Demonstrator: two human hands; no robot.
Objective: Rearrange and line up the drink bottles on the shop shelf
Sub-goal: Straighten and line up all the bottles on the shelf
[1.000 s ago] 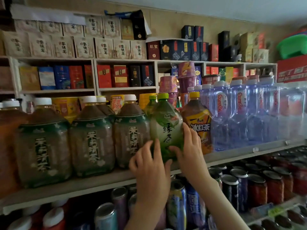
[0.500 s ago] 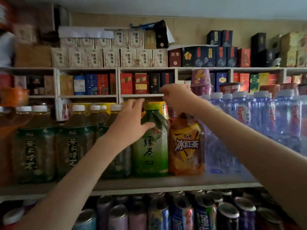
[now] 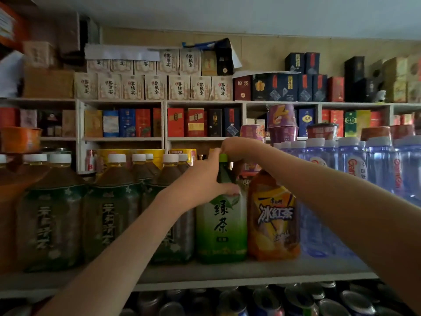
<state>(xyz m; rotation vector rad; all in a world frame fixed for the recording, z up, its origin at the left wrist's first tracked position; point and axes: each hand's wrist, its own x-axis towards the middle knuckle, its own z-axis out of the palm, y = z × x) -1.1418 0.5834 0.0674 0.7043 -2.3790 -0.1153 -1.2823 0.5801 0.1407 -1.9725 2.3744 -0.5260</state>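
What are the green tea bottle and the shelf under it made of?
Green tea bottle: probably plastic, with a glossy printed wrap that catches the light. Shelf: a flat, pale, matte board, perhaps painted wood; hard to be sure.

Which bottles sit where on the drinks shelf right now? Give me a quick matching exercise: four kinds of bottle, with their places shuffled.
Things:
1 green tea bottle
2 orange iced-tea bottle
3 water bottles
4 white-capped dark tea bottles

Places:
a left stretch of the shelf
b right stretch of the shelf
c held at the neck by the left hand
d between 1 and 3

Pairs: 1-c, 2-d, 3-b, 4-a
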